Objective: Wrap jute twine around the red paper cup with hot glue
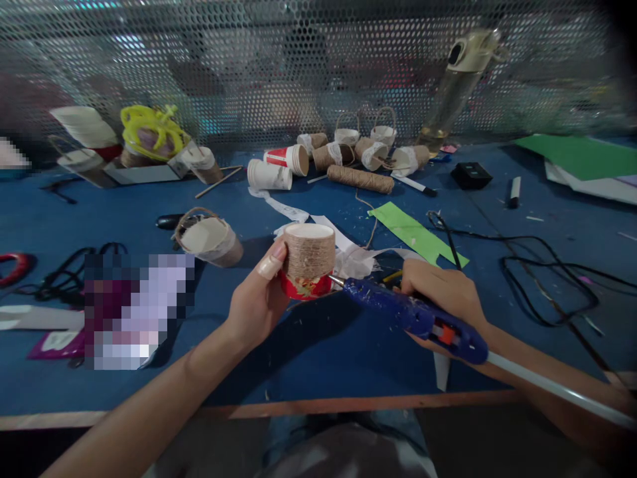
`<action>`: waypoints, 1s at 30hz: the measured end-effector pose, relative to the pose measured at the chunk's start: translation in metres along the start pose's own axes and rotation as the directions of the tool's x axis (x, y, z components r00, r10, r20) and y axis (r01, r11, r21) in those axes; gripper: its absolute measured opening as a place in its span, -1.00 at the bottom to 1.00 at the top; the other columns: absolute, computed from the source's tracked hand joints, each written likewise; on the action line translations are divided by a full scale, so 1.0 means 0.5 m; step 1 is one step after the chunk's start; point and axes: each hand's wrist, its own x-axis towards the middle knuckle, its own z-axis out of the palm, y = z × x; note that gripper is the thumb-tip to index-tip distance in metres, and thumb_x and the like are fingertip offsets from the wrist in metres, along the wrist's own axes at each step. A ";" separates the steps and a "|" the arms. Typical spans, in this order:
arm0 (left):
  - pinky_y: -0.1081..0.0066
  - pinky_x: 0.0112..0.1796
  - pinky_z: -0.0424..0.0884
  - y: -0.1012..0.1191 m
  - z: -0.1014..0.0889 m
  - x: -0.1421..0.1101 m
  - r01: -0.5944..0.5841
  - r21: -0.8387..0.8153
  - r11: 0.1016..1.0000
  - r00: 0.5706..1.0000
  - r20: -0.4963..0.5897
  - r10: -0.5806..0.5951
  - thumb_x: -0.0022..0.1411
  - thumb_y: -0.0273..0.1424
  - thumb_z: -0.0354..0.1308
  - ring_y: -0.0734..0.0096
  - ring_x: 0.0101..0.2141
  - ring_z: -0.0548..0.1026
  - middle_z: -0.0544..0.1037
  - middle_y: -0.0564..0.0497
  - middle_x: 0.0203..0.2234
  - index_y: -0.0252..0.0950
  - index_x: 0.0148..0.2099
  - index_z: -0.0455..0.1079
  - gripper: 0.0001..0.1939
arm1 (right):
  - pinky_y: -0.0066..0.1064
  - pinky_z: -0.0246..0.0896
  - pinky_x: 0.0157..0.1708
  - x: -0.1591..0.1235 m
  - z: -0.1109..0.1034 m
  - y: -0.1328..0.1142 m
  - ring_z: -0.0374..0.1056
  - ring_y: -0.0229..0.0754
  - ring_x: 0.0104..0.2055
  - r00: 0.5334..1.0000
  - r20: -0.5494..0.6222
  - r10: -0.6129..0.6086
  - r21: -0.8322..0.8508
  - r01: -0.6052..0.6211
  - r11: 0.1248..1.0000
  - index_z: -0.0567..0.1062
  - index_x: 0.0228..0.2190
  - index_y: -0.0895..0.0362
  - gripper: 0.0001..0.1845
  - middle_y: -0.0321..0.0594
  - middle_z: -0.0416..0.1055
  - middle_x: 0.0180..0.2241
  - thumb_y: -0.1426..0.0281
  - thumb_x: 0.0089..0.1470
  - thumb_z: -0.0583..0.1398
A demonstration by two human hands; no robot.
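Observation:
My left hand grips a red paper cup from its left side, thumb near the top. Brown twine is wound round the upper part of the cup, and red with a gold pattern shows below. In my right hand is a blue hot glue gun with an orange switch; a long pale glue stick sticks out of its back end. The gun's metal tip points left and sits at the cup's right side, by the lower edge of the twine. My left fingers behind the cup are hidden.
Beyond the cup lie white lace, a light green strip and a twine roll. A twine-handled cup rests left. Several decorated cups and a bottle stand by the mesh screen. Black cable coils at right.

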 end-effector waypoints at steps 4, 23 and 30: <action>0.32 0.05 0.50 0.000 0.004 0.000 -0.002 -0.044 0.999 1.000 0.004 0.003 0.25 -0.30 0.30 0.28 -0.13 0.63 0.71 0.06 -0.24 -0.23 -0.20 0.61 -0.86 | -0.42 -0.11 -0.55 0.001 0.003 -0.004 0.00 -0.33 -0.55 1.000 -0.024 -0.017 -0.016 0.017 1.000 0.14 -0.47 0.05 -0.66 -0.41 0.05 -0.52 0.68 0.09 0.13; 0.19 0.19 0.43 0.001 -0.002 -0.002 0.006 -0.036 0.999 0.993 -0.121 -0.010 0.15 -0.23 0.39 0.15 0.03 0.60 0.72 0.10 -0.29 -0.14 -0.22 0.62 -0.84 | -0.43 -0.02 -0.53 -0.002 -0.008 0.006 0.07 -0.31 -0.54 0.999 0.049 0.009 -0.028 -0.008 1.000 0.17 -0.43 0.03 -0.72 -0.40 0.11 -0.50 0.53 0.16 0.18; 0.25 0.06 0.50 0.004 0.001 0.000 0.036 -0.046 0.998 0.990 -0.136 -0.042 0.21 -0.29 0.33 0.20 -0.05 0.61 0.69 0.06 -0.29 -0.19 -0.21 0.58 -0.87 | -0.41 -0.04 -0.53 0.000 -0.005 0.010 0.08 -0.30 -0.55 0.994 0.082 0.077 -0.014 -0.076 0.997 0.17 -0.46 0.03 -0.71 -0.40 0.16 -0.53 0.54 0.07 0.20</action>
